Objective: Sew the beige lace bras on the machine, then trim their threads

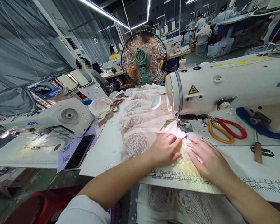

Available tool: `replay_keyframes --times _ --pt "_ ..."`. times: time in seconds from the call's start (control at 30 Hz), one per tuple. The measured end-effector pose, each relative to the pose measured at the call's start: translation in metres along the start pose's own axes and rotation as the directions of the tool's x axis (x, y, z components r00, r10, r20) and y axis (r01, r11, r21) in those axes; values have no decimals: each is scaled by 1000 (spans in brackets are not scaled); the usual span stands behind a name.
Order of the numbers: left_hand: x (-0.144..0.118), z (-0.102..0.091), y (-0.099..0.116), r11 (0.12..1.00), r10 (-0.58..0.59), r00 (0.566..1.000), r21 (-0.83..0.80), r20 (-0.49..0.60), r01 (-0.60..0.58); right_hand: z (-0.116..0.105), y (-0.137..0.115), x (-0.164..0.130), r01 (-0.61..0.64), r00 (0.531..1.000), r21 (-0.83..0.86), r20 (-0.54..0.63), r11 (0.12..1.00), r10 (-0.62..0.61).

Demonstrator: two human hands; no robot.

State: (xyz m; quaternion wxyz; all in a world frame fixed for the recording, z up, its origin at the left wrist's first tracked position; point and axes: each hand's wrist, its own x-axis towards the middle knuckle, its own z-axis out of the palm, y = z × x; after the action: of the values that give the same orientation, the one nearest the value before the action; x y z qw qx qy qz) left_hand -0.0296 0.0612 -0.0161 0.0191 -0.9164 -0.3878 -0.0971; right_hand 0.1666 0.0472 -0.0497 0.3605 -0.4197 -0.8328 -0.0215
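Left hand (164, 150) and right hand (206, 158) likely feed white fabric (174, 128) behind front edge of table (100, 166), can't tell finger grip; next probably needs steady guiding.

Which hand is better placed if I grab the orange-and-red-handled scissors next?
Probably your right hand: the scissors lie just beyond it, on its side. Your left hand is farther away, at the pale fabric.

I count one left hand (165, 149), one right hand (206, 157) and two nearby sewing machines (207, 82) (49, 119). There's one big fan (143, 59), one phone (80, 152), two QR codes (66, 147) (65, 159), two scissor handles (210, 129) (244, 133), one razor blade (269, 152), one wooden-handled tool (258, 153), and one triangular warning label (193, 90). The lace pieces (137, 143) overlap too much to number.
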Motion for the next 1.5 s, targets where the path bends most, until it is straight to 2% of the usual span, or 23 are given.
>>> replay_keyframes --times 0.3,0.6,0.83,1.3,1.4,1.5 --pt "15 0 -32 974 228 969 16 -93 -228 -3 1 2 -68 997 21 32 997 67" --pt "20 1 -46 953 299 945 -10 -133 -303 -2 2 3 -153 986 63 68 986 149" --pt "25 -1 -54 955 291 954 -33 -64 -294 0 5 1 -137 988 41 73 990 133" --pt "38 1 -71 984 180 984 -3 6 -180 -1 3 6 -224 973 97 83 970 216" --pt "38 -3 -69 988 155 988 26 12 -155 -3 3 7 -225 974 109 52 968 220" --pt "29 -14 -55 993 95 995 68 12 -95 -3 3 8 -204 979 104 -3 973 206"
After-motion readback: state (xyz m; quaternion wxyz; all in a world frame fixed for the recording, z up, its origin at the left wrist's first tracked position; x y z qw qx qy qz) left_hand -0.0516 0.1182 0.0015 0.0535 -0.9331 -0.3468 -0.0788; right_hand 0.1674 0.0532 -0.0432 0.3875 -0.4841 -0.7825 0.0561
